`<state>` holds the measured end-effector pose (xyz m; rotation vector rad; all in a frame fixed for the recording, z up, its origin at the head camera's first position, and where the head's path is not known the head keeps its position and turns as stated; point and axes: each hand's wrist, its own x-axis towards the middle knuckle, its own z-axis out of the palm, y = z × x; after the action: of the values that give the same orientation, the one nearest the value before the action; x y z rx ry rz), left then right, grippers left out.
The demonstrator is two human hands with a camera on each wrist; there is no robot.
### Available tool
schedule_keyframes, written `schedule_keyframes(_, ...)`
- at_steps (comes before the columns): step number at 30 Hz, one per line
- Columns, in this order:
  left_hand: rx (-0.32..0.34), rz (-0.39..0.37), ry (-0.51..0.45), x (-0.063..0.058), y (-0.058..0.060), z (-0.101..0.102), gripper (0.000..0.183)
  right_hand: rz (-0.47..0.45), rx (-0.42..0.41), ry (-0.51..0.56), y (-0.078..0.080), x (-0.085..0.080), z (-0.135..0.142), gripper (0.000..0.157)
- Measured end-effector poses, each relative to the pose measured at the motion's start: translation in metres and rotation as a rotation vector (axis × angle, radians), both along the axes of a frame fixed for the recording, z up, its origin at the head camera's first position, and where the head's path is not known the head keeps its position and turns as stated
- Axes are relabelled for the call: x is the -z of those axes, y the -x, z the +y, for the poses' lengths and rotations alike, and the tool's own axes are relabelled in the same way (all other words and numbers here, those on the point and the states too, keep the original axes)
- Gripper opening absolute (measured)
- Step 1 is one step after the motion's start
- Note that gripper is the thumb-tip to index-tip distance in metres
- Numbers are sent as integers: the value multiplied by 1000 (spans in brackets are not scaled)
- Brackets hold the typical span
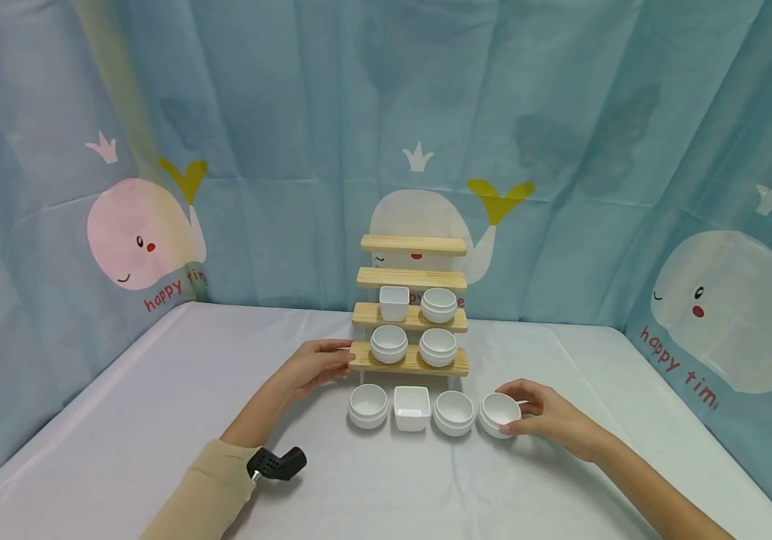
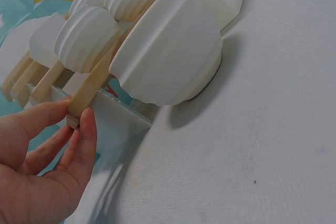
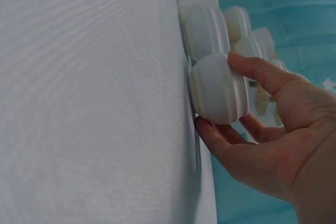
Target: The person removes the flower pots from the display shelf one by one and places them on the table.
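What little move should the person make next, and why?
Probably lift the rightmost bowl gently toward the two upper shelves: the right hand grips it, the left hand pinches the bottom shelf's end, and those upper shelves hold no bowls.

Creased blue cloth backdrop (image 1: 277,97) left, far and right. Printed whales: pink whale (image 1: 132,232) left, white whale (image 1: 730,300) right. White-covered table (image 1: 372,495). Yellowish streak (image 1: 112,67) far left.

Both arms (image 1: 656,496) extended forward; left hand (image 1: 320,366) pinching; right hand (image 1: 554,418) gripping, fingers (image 1: 522,388) curved.
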<state>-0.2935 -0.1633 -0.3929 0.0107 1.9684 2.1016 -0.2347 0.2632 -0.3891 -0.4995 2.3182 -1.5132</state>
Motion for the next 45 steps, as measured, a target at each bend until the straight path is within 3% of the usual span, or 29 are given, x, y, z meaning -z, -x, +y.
schedule_keyframes(13,3,10,5,1,0,0,55,7,-41,-15,1,-1,3,62)
schedule_keyframes(45,4,13,5,2,1,-1,54,36,18,-46,-2,-22,11,68)
